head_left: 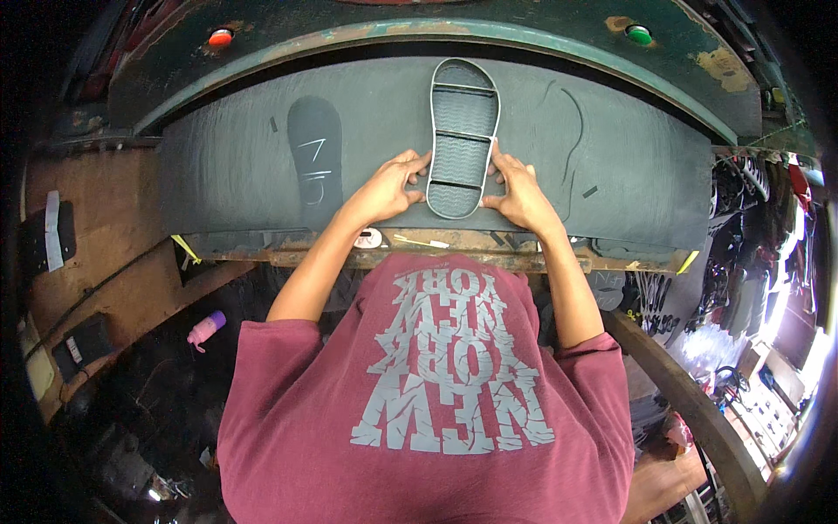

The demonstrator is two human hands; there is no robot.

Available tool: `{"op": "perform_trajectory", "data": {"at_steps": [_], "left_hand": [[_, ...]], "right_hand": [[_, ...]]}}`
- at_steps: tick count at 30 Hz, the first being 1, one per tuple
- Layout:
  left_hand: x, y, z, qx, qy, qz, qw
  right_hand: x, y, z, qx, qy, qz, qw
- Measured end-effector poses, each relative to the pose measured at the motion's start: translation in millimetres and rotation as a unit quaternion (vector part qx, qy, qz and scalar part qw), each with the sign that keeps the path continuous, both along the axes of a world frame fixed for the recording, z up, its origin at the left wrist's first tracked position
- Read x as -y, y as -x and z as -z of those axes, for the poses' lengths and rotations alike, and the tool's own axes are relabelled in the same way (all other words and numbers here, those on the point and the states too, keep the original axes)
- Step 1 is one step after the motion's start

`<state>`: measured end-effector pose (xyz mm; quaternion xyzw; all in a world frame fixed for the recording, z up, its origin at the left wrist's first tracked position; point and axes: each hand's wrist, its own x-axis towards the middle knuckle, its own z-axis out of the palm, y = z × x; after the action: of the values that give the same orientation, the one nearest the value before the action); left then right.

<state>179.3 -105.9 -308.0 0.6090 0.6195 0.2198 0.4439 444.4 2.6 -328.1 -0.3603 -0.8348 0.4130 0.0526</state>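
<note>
A metal sole-shaped cutting die (483, 134) with crossbars lies on a dark grey rubber sheet (384, 113), its narrower end toward me. Wavy-textured material shows inside its outline. My left hand (389, 186) presses its fingers to the die's left edge near the lower half. From the opposite side my right hand (522, 194) grips the right edge, thumb low and fingers higher up. To the left, a dark sole-shaped piece (316, 131) with pale hand-drawn marks lies on the sheet. Curved cut lines (576, 131) run across the sheet on the right.
A green machine beam (436, 31) spans the far side, with a red button (221, 37) and a green button (639, 35). A worn bench edge (410, 257) holds small scraps in front of me. A pink and purple bottle (207, 328) sits lower left; a wooden beam (690, 419) slants at right.
</note>
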Motion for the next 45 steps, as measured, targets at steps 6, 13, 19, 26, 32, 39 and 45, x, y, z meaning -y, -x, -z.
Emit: {"op": "perform_trajectory", "data": {"at_steps": [6,13,19,26,32,39,45], "left_hand": [[1.2,0.1,3.0,-0.003,-0.02,-0.003,1.0],[2.0,0.7,0.9,0.008,-0.026,-0.002,1.0],[3.0,-2.4,-0.6,-0.011,-0.028,0.004,1.0],[2.0,20.0,4.7,0.115,0.022,-0.05,0.992],[3.5,17.0,1.3,-0.024,-0.034,0.012,0.999],[11.3,4.5,2.8,-0.104,-0.073,0.037,0.991],[10.9,3.0,3.9,-0.121,-0.078,0.032,0.989]], "right_hand": [[2.7,-1.6,-2.1,0.003,-0.012,-0.004,1.0],[1.5,-0.4,-3.5,-0.007,-0.008,0.001,1.0],[4.4,0.1,-5.9,-0.005,-0.022,0.008,1.0],[-1.3,-3.7,-13.9,-0.022,0.079,0.058,0.995],[-1.9,4.0,-21.1,0.024,0.003,0.005,1.0],[5.2,4.4,-17.3,0.015,-0.051,-0.002,0.999],[6.6,-1.0,-9.1,-0.033,-0.046,0.005,0.998]]}}
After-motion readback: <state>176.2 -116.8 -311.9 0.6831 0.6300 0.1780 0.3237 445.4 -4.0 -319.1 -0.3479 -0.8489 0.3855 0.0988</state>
